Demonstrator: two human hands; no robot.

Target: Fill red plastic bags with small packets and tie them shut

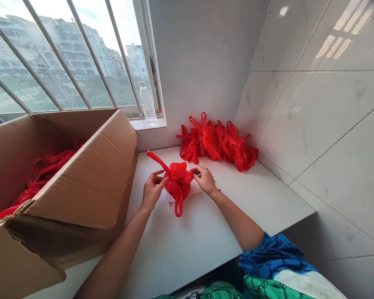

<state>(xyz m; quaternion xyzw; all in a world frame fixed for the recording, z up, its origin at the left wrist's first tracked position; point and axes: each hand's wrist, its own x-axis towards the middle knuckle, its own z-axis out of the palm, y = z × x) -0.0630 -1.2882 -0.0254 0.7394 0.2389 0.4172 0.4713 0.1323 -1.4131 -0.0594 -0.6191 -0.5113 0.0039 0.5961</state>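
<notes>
A knotted red plastic bag [178, 180] is between my two hands, above the middle of the white table [187, 245]. On its left side, my left hand [153, 189] pinches the bag with thumb and fingers. The fingertips of my right hand [203, 178] pinch its right edge. One loop of the bag sticks up to the left and another hangs down toward me. Under the bag lies a pale flat item [195, 189], mostly hidden, with a thin dark object partly showing beside my right hand.
Several knotted red bags [216, 143] are heaped against the back wall. On the left stands a large open cardboard box [81, 182] with more red bags [46, 172] inside. A clear bottle [148, 104] stands on the sill of the barred window. Tiled wall rises at the right.
</notes>
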